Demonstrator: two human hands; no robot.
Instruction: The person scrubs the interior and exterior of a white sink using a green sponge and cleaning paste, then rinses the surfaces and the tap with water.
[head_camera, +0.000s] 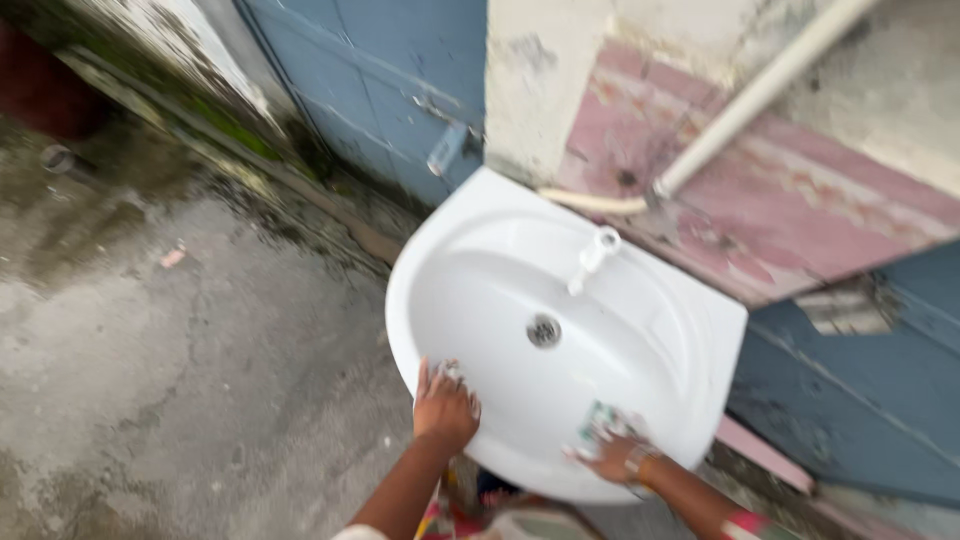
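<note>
Right now I see 1 white wash basin (480, 300), rounded at the front and fixed into a wall corner, filling the middle of my view. Its bowl is smooth and glossy, with a round metal drain (543, 330) near the center and a white tap (596, 254) standing at about 1 o'clock from that drain.

My left hand (446, 403) lies at 7 o'clock from the drain, palm down on the front rim, fingers close together and pressed flat against the white surface, a little foam around the fingertips.

My right hand (612, 452) is at 5 o'clock from the drain, on the inner slope near the front edge. It seems to press a greenish scrubbing pad (600, 420) against the bowl, though blur keeps me from telling just how the fingers grip it. A bangle (636, 462) circles that wrist.

Both hands rest on the basin itself, left on the rim, right just inside it, well apart from each other.

Behind the basin, at 12 o'clock, a pale pipe (760, 90) slants across a worn pink and cream wall (800, 200). Wet concrete ground (180, 350) spreads at 9 o'clock.
</note>
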